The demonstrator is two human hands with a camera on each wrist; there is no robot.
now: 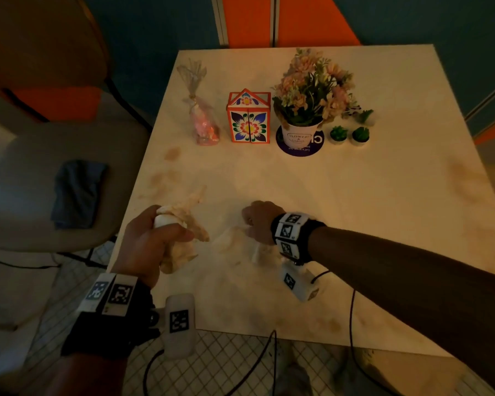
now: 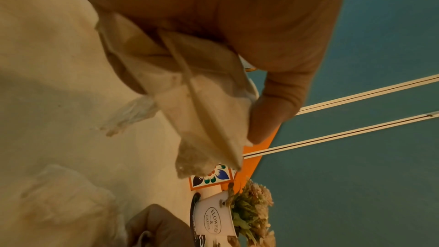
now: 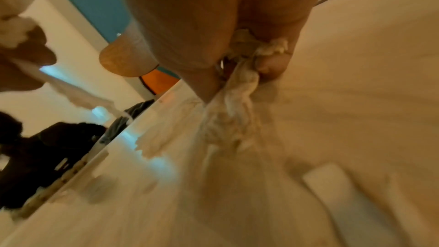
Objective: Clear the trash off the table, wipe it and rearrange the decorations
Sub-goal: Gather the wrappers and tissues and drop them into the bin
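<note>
My left hand [image 1: 152,241] grips a wad of crumpled tissues [image 1: 183,224] above the table's near left corner; the left wrist view shows the same tissues [image 2: 190,104] pinched under the thumb. My right hand [image 1: 262,222] is fisted around another crumpled tissue [image 1: 237,241] that trails onto the white table [image 1: 355,195]; the right wrist view shows that tissue [image 3: 235,112] bunched in the curled fingers. At the back stand a wrapped pink gift bag [image 1: 203,121], a floral house-shaped box [image 1: 249,118], a flower pot [image 1: 303,132] on a dark coaster, and three small green plants [image 1: 339,135].
Brownish stains mark the table at the left [image 1: 172,152], right [image 1: 463,178] and near edge. A chair [image 1: 55,195] with a dark cloth [image 1: 77,192] on its seat stands left of the table. Cables hang by the near edge.
</note>
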